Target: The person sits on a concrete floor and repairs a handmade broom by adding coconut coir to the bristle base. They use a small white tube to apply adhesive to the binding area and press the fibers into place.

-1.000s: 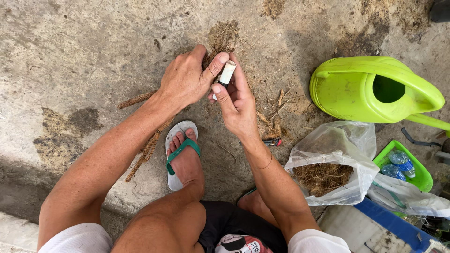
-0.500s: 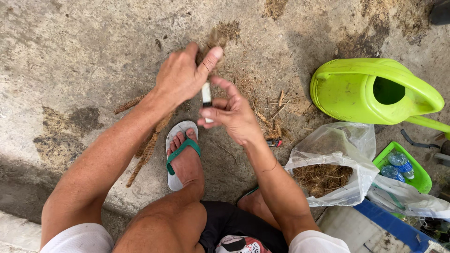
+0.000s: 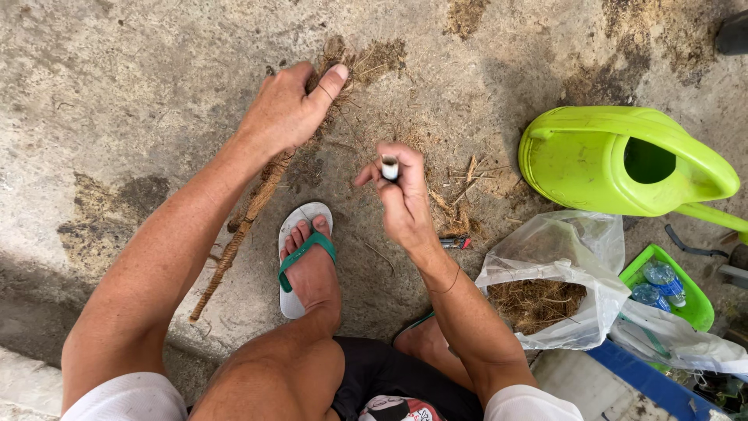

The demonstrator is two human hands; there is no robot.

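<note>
While a bright green plastic watering can (image 3: 623, 164) lies on the concrete floor (image 3: 117, 78), the left hand (image 3: 284, 113) grips a long fibre-wrapped brown stick (image 3: 238, 234), fingers closed round its top; the right hand (image 3: 401, 195) pinches a small white cylinder (image 3: 389, 168) nearby.

The person's arms are bare from short white sleeves (image 3: 128, 398) down to the left hand (image 3: 284, 113) and right hand (image 3: 401, 199). A thin band circles the right wrist (image 3: 444, 287). Dark shorts (image 3: 397, 374) carry a patch of red and white print at the near edge, perhaps a logo. The bare left foot wears a white flip-flop (image 3: 300, 257) with green straps.
</note>
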